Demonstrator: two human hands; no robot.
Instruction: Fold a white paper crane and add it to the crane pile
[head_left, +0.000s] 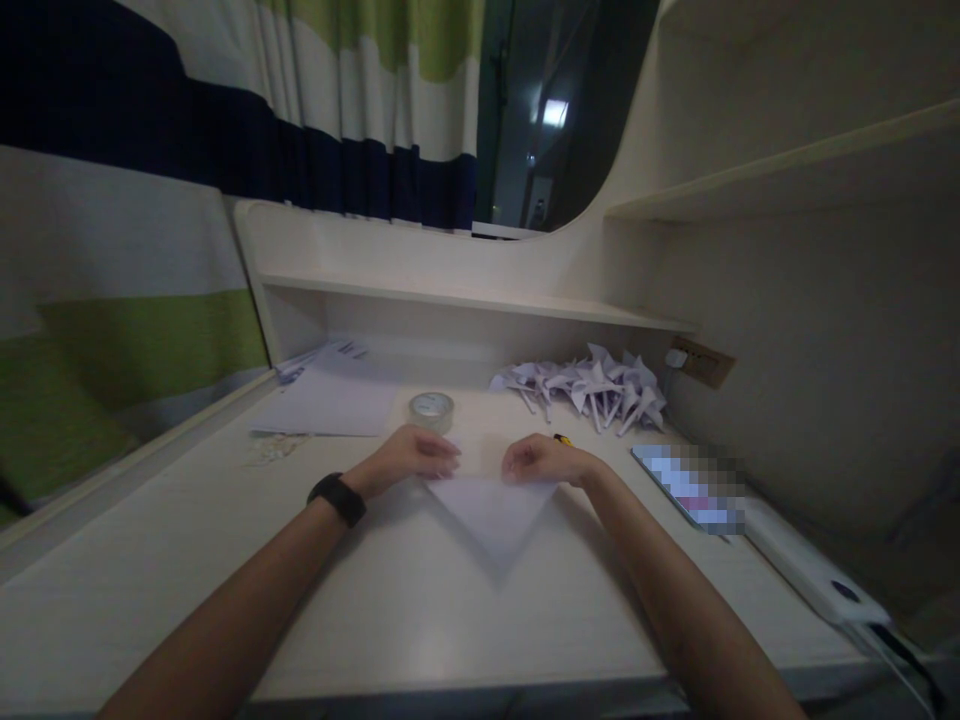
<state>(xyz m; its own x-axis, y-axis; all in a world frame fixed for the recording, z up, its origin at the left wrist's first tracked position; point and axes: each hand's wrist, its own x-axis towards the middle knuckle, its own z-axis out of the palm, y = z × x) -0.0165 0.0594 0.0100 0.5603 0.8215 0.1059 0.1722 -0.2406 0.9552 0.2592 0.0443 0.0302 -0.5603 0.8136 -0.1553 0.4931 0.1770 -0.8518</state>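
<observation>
A white sheet of paper point(495, 515) shows as a triangle on the desk, its point towards me and its straight edge away from me. My left hand point(416, 455), with a black watch on the wrist, is closed on the left part of that far edge. On the right part of the same edge, my right hand point(546, 460) has its fingers curled and pressed together on the paper. Some of the fingertips are hidden. Just beyond my left hand lies a roll of clear tape point(431, 411). A small yellow and black object point(562, 439) shows partly behind my right hand.
White paper sheets point(330, 395) lie at the back left, with small scraps point(277, 449) in front. Several white paper pinwheels point(596, 388) are heaped at the back right. A phone point(682, 490) and a white power strip point(806, 560) lie along the right side. A shelf point(465, 298) spans the back.
</observation>
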